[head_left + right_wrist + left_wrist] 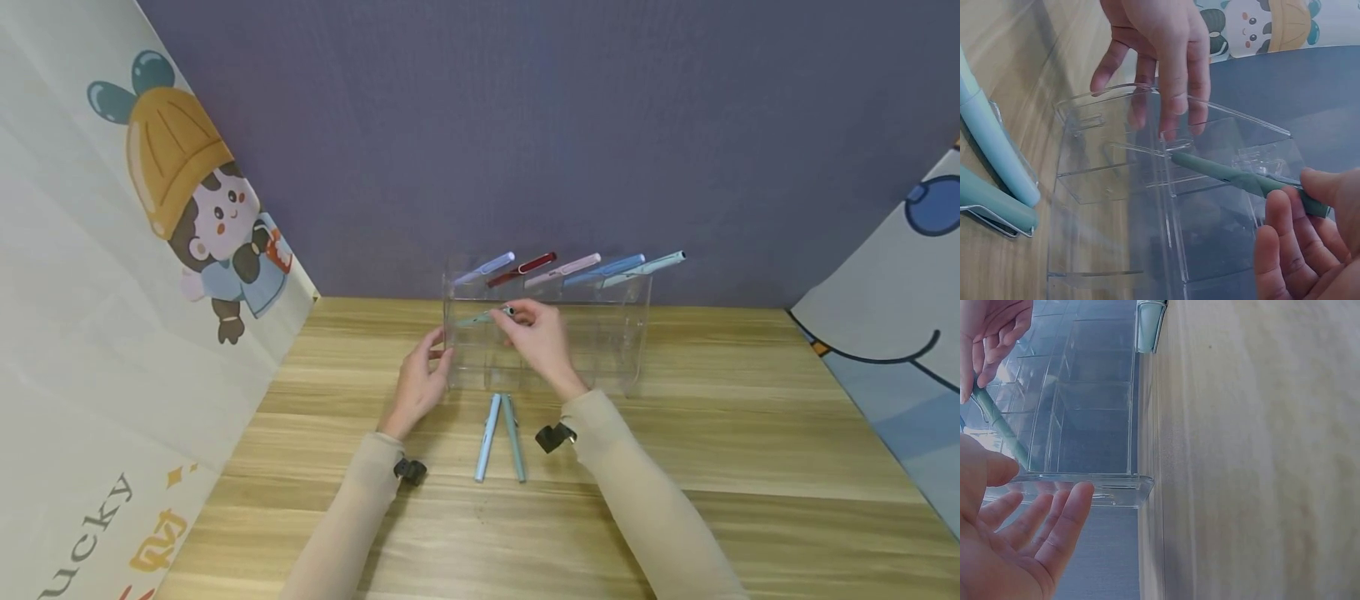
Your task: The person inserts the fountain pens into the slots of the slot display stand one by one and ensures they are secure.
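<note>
A clear acrylic pen holder (640, 342) with stepped compartments stands on the table. My right hand (542, 340) pinches a green pen (1222, 172) by its capped end between thumb and fingers. The pen slants toward the left, its far end at a left-side compartment below the top row. My left hand (423, 379) touches the holder's left side wall with fingers extended, seen close up in the left wrist view. Along the top row lean a periwinkle pen (486, 267), a dark red pen (522, 270), a pink pen (564, 270), a blue pen (604, 271) and a pale aqua pen (645, 268).
In front of the holder, a light blue pen (487, 437) and a grey-green pen (514, 437) lie on the wooden table (750, 433), nearly meeting at their far ends. A dark blue-grey panel (562, 125) rises behind. Printed cartoon panels flank the table.
</note>
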A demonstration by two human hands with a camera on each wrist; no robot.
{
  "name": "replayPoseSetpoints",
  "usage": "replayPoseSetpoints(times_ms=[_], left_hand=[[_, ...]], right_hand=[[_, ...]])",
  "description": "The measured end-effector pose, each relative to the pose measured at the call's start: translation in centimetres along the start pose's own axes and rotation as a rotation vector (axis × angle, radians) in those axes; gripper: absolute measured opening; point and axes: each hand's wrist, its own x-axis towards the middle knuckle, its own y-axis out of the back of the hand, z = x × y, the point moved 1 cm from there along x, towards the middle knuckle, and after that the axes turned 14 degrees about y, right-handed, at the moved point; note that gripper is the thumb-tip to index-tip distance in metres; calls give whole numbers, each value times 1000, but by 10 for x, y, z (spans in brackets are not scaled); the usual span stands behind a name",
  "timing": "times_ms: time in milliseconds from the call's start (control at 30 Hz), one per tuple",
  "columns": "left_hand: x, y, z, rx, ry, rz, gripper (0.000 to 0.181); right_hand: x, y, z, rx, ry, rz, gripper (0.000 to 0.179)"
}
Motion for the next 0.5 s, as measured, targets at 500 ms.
replayPoseSetpoints(times_ms=[500], left_hand=[[2, -2, -3, -12, -26, 22, 45]], right_hand=[[-7, -5, 8, 57, 50, 55, 47]])
